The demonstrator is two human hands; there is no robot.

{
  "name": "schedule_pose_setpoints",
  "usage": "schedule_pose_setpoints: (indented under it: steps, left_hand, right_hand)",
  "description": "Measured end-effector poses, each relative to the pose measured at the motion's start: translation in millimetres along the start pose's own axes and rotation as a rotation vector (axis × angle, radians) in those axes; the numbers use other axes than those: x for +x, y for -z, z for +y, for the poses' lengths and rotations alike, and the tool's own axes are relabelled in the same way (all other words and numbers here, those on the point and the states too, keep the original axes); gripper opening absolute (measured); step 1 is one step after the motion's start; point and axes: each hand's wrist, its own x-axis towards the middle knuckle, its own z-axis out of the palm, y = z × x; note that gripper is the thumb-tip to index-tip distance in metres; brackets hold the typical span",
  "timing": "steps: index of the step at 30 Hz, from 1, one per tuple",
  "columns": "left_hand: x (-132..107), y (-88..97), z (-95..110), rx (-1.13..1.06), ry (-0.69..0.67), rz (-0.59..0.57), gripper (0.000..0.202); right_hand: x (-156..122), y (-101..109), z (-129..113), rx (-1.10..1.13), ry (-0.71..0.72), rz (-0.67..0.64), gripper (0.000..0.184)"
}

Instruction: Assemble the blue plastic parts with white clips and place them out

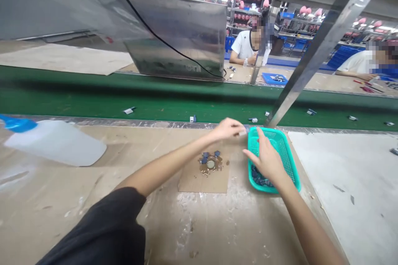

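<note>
1. My left hand (226, 129) pinches a small part (243, 133) just beside the teal basket (281, 149).
2. My right hand (266, 162) is open over the basket, above blue parts (257, 177).
3. A cardboard sheet (205, 182) lies between my hands.

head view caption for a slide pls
Left hand pinches a small part by a teal basket, right hand over it, beside a green conveyor belt

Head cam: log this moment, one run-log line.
left hand: holds small part | right hand: over teal basket | basket contents: blue parts
</note>
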Motion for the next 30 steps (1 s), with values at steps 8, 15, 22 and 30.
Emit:
schedule_pose_setpoints:
  steps: [8,15,22,30]
  left_hand:
    - [127,-18.7,-6,0.276,-0.011,0.104,0.04]
    - [156,-79.2,21,0.266,-0.153,-0.056,0.019]
    - [77,-14.5,-21,-0.003,-0.137,0.167,0.027]
    - [-83,43.7,-72,-0.806,0.186,0.357,0.031]
  right_hand:
    - [-35,9,44,0.115,0.06,-0.421,0.043]
    - [-27,-10,21,0.187,0.145,-0.352,0.023]
    - [-26,-7,34,0.248,0.142,-0.328,0.031]
    - [3,12,6,1.069,-0.223,-0.212,0.017]
